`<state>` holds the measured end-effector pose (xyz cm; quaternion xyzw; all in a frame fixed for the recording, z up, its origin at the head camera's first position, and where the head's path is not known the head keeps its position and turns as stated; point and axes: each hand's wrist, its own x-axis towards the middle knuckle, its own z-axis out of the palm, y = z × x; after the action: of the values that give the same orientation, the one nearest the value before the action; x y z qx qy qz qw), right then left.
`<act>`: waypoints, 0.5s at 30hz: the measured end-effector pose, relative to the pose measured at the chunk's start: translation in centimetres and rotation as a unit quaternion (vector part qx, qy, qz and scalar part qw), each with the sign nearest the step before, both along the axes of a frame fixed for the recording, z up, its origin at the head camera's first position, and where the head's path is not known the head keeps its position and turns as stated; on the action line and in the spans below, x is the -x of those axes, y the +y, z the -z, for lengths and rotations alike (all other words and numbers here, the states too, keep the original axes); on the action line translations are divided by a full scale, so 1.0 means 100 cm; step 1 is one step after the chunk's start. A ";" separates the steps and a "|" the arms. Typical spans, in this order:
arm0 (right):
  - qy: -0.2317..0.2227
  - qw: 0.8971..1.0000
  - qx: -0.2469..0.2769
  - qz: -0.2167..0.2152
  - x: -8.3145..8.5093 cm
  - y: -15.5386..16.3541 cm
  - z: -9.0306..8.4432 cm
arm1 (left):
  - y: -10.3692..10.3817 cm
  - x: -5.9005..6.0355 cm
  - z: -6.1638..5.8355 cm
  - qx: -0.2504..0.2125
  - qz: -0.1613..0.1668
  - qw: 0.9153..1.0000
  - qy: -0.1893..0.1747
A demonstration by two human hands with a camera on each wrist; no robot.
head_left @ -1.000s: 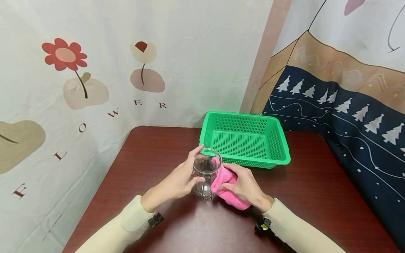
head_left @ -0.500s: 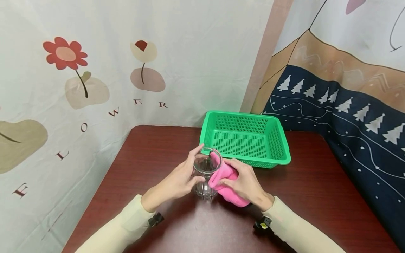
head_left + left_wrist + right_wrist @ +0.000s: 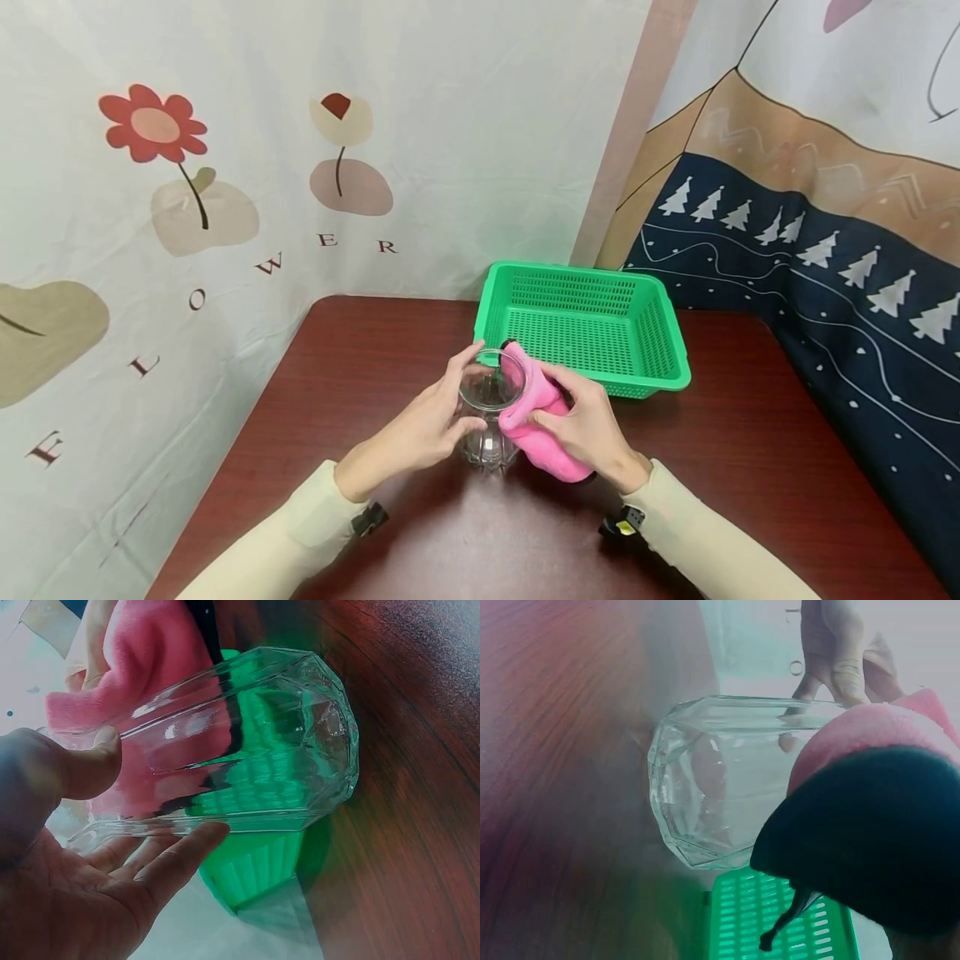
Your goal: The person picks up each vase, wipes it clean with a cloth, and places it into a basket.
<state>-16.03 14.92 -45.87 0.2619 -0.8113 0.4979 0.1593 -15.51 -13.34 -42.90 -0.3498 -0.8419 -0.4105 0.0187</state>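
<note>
At the near middle of the dark red table (image 3: 337, 375), just in front of the green basket (image 3: 581, 329), my left hand (image 3: 420, 433) curls around the clear glass (image 3: 489, 408), thumb and fingers clasping its ribbed sides. My right hand (image 3: 588, 429) grips the pink cloth (image 3: 536, 412), pressing it against the glass's right side up to the rim.

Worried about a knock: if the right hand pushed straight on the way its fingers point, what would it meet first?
Probably the glass: the right hand already presses the pink cloth against its side, with the left hand holding the far side.
</note>
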 end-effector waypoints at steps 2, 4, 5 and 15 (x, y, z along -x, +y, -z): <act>-0.005 1.000 0.014 -0.005 0.000 0.001 -0.001 | 0.000 0.000 0.000 -0.002 0.002 1.000 0.000; -0.008 1.000 0.024 -0.011 0.001 0.001 -0.002 | 0.000 0.000 0.000 -0.002 0.001 1.000 0.001; -0.009 0.999 0.027 -0.015 0.001 0.002 -0.002 | 0.000 0.000 0.000 -0.001 0.001 1.000 0.003; -0.009 0.999 0.027 -0.025 0.003 0.001 -0.003 | 0.000 0.000 0.000 0.015 -0.012 1.000 0.011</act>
<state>-16.31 15.06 -45.59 0.2731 -0.7924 0.5253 0.1466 -15.53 -13.35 -42.88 -0.3448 -0.8515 -0.3940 0.0276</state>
